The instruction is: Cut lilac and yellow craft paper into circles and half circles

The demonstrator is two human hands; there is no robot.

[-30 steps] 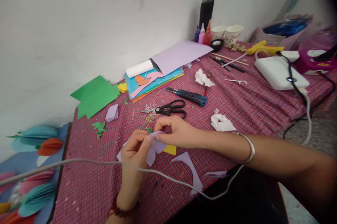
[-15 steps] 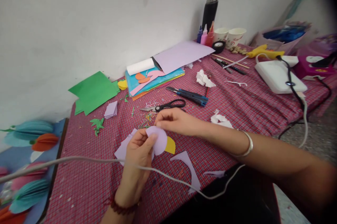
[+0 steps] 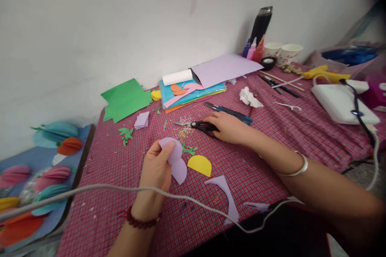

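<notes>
Between thumb and fingers, my left hand pinches a light purple paper circle. Just below it a second rounded purple paper piece shows, partly covered; whether it is held too I cannot tell. My right hand reaches over the black-handled scissors, its fingers curled on the handles, while the blades point left on the cloth. A yellow paper half circle lies between my hands. Behind my right hand is a blue and black utility knife.
A grey cable crosses in front of my left wrist. Purple offcuts lie near the front edge. Green sheets, stacked coloured paper and crumpled tissue lie behind. A yellow glue gun and white box are at right.
My right hand has moved from beside the paper circle to the scissors' handles. My left hand still holds the circle, and the yellow half circle is now uncovered. The view has shifted left.
</notes>
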